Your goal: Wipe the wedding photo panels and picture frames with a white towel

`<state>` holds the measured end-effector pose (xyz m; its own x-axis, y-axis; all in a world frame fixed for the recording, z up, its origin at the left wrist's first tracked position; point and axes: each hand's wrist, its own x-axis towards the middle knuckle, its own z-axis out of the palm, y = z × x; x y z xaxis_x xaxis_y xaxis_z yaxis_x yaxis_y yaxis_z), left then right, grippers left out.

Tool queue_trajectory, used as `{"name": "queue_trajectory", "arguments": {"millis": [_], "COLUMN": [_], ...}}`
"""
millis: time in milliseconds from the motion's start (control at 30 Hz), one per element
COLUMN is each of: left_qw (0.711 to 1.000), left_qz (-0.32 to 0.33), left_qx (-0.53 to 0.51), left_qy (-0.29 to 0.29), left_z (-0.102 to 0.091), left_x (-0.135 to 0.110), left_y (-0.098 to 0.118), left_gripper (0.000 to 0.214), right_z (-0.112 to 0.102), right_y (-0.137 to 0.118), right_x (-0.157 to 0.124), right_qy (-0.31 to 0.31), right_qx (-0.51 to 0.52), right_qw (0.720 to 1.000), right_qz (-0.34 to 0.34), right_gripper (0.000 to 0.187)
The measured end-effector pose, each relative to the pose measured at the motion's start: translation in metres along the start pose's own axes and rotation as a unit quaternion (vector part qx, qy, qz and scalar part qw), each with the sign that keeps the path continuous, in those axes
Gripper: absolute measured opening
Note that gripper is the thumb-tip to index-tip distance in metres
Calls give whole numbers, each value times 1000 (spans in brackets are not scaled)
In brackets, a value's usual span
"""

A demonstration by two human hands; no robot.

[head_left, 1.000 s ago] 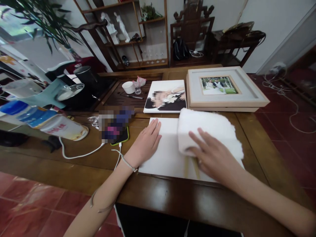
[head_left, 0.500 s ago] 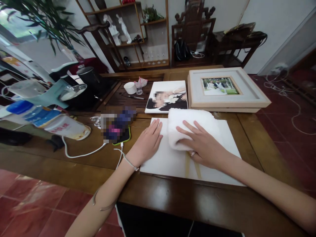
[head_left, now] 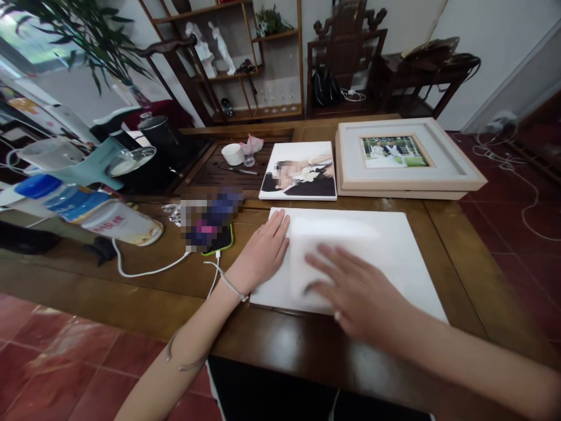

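A flat white board (head_left: 407,263) lies on the wooden table in front of me. My left hand (head_left: 263,248) rests on its left edge, fingers stretched out and flat, holding nothing. On the board is a folded white towel (head_left: 302,251), blurred by motion. My right hand (head_left: 350,280) lies over the towel and grips it, its fingers on top and smeared by movement. Part of the board's front edge is covered by the right hand and forearm.
Behind the board lie a photo panel (head_left: 300,152) and stacked wooden picture frames (head_left: 456,152). To the left are a phone (head_left: 225,242) on a white cable, a blue-capped plastic bottle (head_left: 118,219), a white cup (head_left: 232,154) and a black kettle (head_left: 158,131).
My right hand has slid the towel toward me and slightly left over the board. Yellowish strips seen near the board's front edge are now hidden. My left hand has stayed in place.
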<state>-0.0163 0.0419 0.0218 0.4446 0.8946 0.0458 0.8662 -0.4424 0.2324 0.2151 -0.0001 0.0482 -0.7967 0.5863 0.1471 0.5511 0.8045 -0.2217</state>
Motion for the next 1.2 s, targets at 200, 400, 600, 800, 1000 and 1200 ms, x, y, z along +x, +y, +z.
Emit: {"name": "queue_trajectory", "arguments": {"millis": [200,400,600,800,1000,1200], "left_qw": [1000,1000,1000,998,973,942], "left_qz": [0,-1,2,-25,-109,-143], "left_qx": [4,-2,-20,-55,-196,-282], "left_qy": [11,0,-1,8,60,109], "left_z": [2,2,0,4,7,3], "left_x": [1,0,-1,1,5,9], "left_y": [1,-1,-2,4,12,15], "left_gripper": [50,50,51,53,53,51], "right_z": [2,13,0,-2,5,4], "right_y": [40,-51,-35,51,-6,-55], "right_x": [28,-25,-19,29,5,-22], "right_qy": [-5,60,-28,4,2,-21], "right_qx": [-94,-83,33,-64,-61,26], "right_qw": [995,993,998,996,998,995], "right_qz": [27,-63,-40,61,-2,-93], "right_gripper": [48,17,32,51,35,21]}}
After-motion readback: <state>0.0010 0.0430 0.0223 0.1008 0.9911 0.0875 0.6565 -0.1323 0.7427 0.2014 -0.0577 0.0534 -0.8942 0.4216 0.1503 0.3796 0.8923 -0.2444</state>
